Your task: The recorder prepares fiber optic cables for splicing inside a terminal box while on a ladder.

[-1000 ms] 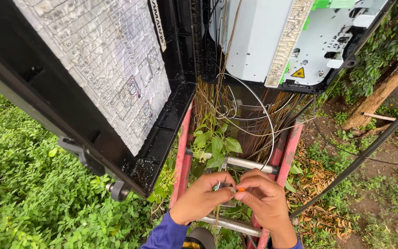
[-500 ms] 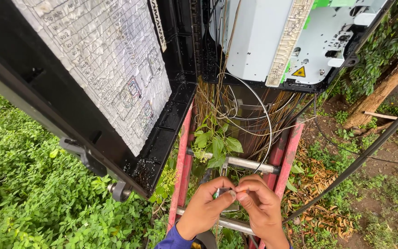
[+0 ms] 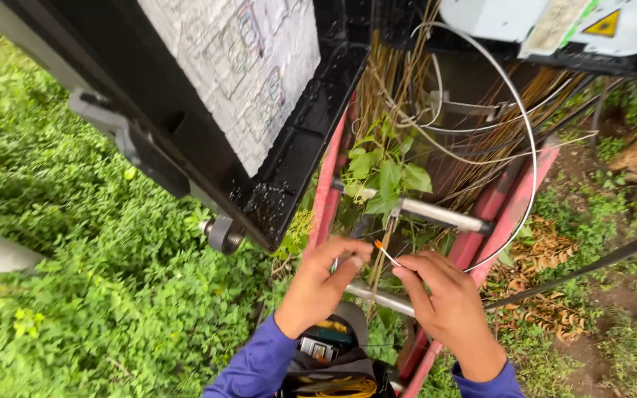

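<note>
Your left hand point(image 3: 318, 284) and right hand point(image 3: 444, 302) pinch the thin orange-tipped fibre point(image 3: 386, 253) between fingertips; bend it sharply and it could snap.

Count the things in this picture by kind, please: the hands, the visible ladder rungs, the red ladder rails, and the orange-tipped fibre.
Hands: 2, left hand and right hand
Ladder rungs: 2, upper rung and lower rung
Red ladder rails: 2, left rail and right rail
Orange-tipped fibre: 1
Total: 7
</note>
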